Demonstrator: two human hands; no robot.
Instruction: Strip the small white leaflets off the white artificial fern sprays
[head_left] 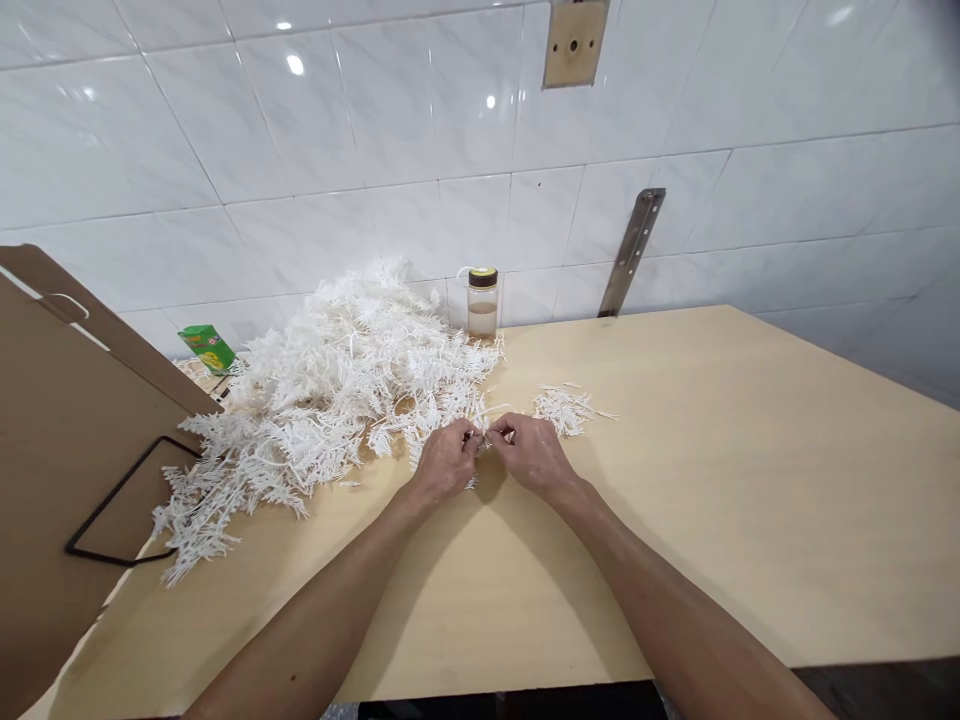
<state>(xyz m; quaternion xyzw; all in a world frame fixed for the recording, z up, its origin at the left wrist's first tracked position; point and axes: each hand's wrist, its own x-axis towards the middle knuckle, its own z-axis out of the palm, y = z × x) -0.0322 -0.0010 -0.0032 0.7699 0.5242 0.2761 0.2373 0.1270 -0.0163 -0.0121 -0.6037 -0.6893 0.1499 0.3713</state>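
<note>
2 forearms [322,600] converge where left hand [446,462] and right hand [531,452] pinch a white sprig [486,416] between them, tangled heap [352,360] crowding left, loose strands [566,410] right, bottle [482,308] behind.

Glossy white tiles [390,110] — dotted with bright glints [295,65] — rise behind a pale table [750,450].

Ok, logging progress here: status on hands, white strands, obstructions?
Left hand and right hand pinching close together at white strands. Large white pile beside left hand. Nothing visibly blocking.

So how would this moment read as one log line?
left hand: pinching white strands | right hand: pinching alongside | large white pile: leftward | small white pile: beyond right hand
</note>
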